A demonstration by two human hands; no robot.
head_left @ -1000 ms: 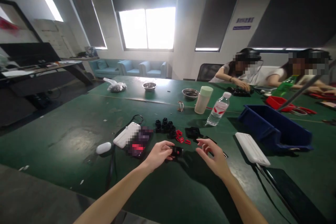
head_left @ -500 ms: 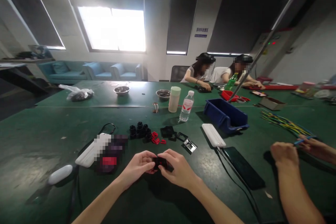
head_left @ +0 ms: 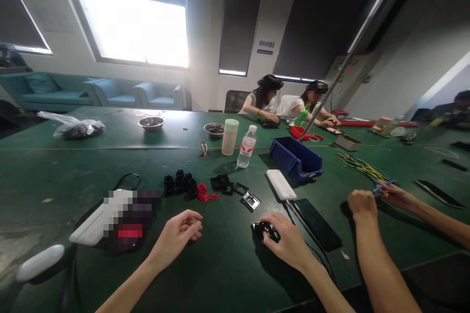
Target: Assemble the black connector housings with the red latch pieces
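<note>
My right hand (head_left: 284,239) is closed on a small glossy black plastic part (head_left: 265,230); its kind is not clear. Alone to the left, my left hand (head_left: 179,232) has its fingers curled in and the thumb pressed to them; anything inside is hidden. Beyond my hands lie several black cylindrical parts (head_left: 179,182) and small red clips (head_left: 202,192). Flat black square pieces (head_left: 220,182), a black frame (head_left: 241,189) and a silver-faced rectangular part (head_left: 251,200) sit farther right.
A white power bank (head_left: 281,184) and a phone (head_left: 317,225) lie right, behind them a blue bin (head_left: 295,159). A water bottle (head_left: 247,146) and a green-lidded cup (head_left: 229,137) stand centrally. At right, a co-worker's hands (head_left: 363,204) hold a blue strip beside yellow-green wires (head_left: 363,167).
My hands have come apart. The right one has carried the black part to the right, while the left has let go of it. The view has turned to the right.
</note>
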